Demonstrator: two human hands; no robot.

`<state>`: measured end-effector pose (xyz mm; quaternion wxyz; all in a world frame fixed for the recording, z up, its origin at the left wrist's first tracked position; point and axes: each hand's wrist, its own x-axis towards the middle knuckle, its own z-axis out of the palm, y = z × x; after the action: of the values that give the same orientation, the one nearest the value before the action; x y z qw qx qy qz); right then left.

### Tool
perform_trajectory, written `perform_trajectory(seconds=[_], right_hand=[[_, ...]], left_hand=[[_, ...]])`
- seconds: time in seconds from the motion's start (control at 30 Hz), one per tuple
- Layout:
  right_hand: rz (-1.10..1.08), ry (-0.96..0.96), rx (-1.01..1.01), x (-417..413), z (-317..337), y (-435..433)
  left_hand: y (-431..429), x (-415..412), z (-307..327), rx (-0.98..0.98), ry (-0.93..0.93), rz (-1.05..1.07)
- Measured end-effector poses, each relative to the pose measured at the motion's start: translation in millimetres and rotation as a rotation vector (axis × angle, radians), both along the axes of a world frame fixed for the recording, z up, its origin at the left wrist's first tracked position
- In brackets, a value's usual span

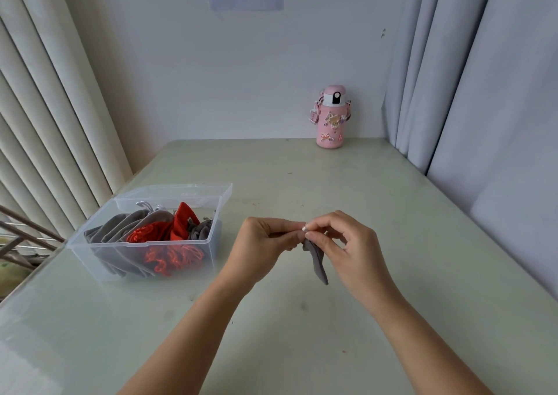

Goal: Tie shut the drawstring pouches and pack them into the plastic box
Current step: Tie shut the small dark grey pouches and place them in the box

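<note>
The fingers (288,228) of the left hand (262,246) and those of the right hand (350,243) meet tip to tip, curled in a pinch on the gathered top of a grey pouch (317,263). Whether they hold the cord or the cloth itself cannot be made out. The pouch hangs limp below the pinch, between the two wrists and above the worktop (407,243); whether its lower end touches the surface cannot be told.

Well to the left stands the clear plastic box (80,254), its hinged lid (181,192) lying open behind it. Inside, several grey pouches (120,228) lean together on the left side, red pouches (184,219) with bunched red cords (143,235) fill the middle, and one more small grey one (200,230) sits at the right end.

At the far edge of the worktop, against the wall, a pink bottle (330,119) with stickers stands upright.
</note>
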<state>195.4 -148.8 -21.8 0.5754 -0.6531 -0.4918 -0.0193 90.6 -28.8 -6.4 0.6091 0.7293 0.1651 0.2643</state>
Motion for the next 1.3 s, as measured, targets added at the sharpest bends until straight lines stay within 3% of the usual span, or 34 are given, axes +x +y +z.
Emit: perform_trajectory(seconds=[0.17, 0.3, 0.4, 0.57, 0.77, 0.97, 1.3], right_hand=[[0.096, 0.185, 0.05, 0.1, 3.9, -1.2], [0.123, 0.206, 0.069, 0.8, 3.9, -0.8], [0.103, 0.149, 0.06, 2.2, 3.6, -0.8], [0.07, -0.051, 0.021, 4.6, 1.1, -1.1], [0.057, -0.164, 0.01, 5.1, -0.8, 0.1], [0.079, -0.17, 0.031, 4.2, 1.7, -1.0], [0.047, -0.259, -0.002, 5.4, 0.8, 0.1]], left_hand=[[-1.3, 0.3, 2.0, -0.126, -0.036, 0.008], [0.6, 1.6, -0.3, -0.208, -0.053, 0.011], [1.3, 1.9, 0.0, -0.275, -0.057, -0.012], [3.9, -0.2, 1.3, -0.18, 0.031, -0.055], [6.0, -2.6, -0.4, -0.212, 0.081, -0.152], [10.1, -0.2, -2.1, -0.48, 0.043, -0.2], [12.6, -3.7, -0.9, -0.335, 0.161, -0.28]])
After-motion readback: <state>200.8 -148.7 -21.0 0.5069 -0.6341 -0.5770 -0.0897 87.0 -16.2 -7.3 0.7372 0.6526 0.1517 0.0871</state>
